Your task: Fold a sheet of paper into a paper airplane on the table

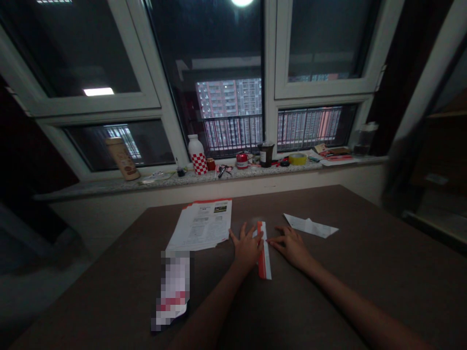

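A narrow folded paper strip [264, 262], white with orange-red along one side, lies lengthwise on the dark table. My left hand [245, 247] rests flat with its fingers spread, some of them over the strip's left side. From the right, my right hand [292, 245] meets the strip's edge with thumb and index finger brought together at the tips. Just beyond that hand lies a white folded paper boat [310, 225], flattened out wide with a small peak in the middle. A stack of printed sheets [204, 226] sits to the left of my left hand.
A phone-like object [173, 291], blurred by pixels, lies at the table's left front. Along the windowsill stand a tan tumbler [122, 158], a red-checked white bottle [198, 155], a dark cup [266, 154], yellow tape [297, 159] and a clear jug [365, 139].
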Demonstrator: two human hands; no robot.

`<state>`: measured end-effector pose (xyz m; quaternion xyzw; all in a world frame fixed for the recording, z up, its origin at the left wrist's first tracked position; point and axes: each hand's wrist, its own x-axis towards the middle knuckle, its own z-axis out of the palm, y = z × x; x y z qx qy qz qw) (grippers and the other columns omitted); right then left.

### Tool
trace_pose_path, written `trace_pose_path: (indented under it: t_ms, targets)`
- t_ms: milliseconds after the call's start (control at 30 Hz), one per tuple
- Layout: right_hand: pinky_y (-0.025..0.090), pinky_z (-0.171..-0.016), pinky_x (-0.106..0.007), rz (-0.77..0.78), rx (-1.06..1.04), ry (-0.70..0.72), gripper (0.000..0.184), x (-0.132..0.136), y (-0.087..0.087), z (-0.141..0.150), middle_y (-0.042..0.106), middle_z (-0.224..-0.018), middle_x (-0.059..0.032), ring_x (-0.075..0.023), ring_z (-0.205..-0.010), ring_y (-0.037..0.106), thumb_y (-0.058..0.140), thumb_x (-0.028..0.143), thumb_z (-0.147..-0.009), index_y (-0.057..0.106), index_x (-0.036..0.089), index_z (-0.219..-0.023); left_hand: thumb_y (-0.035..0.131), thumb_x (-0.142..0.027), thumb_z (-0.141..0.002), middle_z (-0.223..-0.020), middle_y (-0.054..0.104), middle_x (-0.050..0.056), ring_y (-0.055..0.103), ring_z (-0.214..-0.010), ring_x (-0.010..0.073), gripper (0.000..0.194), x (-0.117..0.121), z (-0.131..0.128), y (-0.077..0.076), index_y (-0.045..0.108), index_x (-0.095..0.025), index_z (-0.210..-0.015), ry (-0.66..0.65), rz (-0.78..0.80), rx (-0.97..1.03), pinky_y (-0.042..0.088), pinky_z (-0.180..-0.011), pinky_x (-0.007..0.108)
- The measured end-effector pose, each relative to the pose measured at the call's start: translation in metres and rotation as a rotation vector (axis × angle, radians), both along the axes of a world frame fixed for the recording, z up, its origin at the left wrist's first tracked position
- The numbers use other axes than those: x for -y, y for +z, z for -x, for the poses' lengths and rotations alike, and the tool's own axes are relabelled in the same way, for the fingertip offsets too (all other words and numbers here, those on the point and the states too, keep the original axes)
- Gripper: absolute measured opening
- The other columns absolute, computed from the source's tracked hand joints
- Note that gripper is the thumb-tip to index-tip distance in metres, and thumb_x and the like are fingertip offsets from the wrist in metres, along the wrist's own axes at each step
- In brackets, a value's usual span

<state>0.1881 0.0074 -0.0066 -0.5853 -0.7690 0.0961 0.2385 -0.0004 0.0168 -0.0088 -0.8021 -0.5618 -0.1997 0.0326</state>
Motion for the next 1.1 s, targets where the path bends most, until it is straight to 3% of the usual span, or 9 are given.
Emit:
trace_pose_path:
  t_ms: [233, 500, 700, 1100]
  targets:
    - [0.026, -0.110, -0.049, -0.015, -0.018, 0.084, 0.023, 0.001, 0.000, -0.003, 0.050, -0.136, -0.0009, -0.0288, -0.134, 0.028, 0.055, 0.042, -0.089, 0.073, 0.038, -0.102, 0.051, -0.041, -0.091, -0.140, 0.052, -0.003, 0.024, -0.140, 0.0331, 0.029, 0.005, 0.003, 0.007, 0.063, -0.042, -0.117, -0.027, 0.067, 0.050, -0.007, -0.104, 0.075]
    - [0.024, -0.112, -0.048, 0.032, -0.105, 0.170, 0.017, 0.000, -0.002, -0.008, 0.052, -0.135, 0.0000, -0.0293, -0.137, 0.025, 0.064, 0.031, -0.078, 0.077, 0.033, -0.089, 0.060, -0.042, -0.086, -0.137, 0.053, -0.005, 0.023, -0.140, 0.0321, 0.014, 0.007, 0.005, 0.013, 0.071, -0.039, -0.094, -0.042, 0.123, 0.092, -0.006, -0.103, 0.075]
    - [0.026, -0.113, -0.045, 0.014, -0.119, 0.149, 0.017, -0.003, -0.004, -0.009, 0.053, -0.133, -0.0019, -0.0278, -0.134, 0.030, 0.065, 0.031, -0.079, 0.077, 0.031, -0.091, 0.057, -0.049, -0.087, -0.146, 0.044, -0.001, 0.021, -0.141, 0.0337, 0.033, 0.006, 0.007, 0.007, 0.061, -0.044, -0.119, -0.023, 0.110, 0.041, -0.004, -0.102, 0.076]
    - [0.033, -0.107, -0.045, -0.044, 0.013, 0.008, 0.032, -0.004, 0.000, -0.004, 0.053, -0.131, -0.0060, -0.0284, -0.128, 0.038, 0.048, 0.044, -0.092, 0.071, 0.033, -0.111, 0.053, -0.052, -0.088, -0.144, 0.047, -0.002, 0.019, -0.142, 0.0326, 0.034, 0.004, 0.009, 0.007, 0.060, -0.046, -0.121, -0.049, 0.091, -0.041, -0.004, -0.106, 0.073]
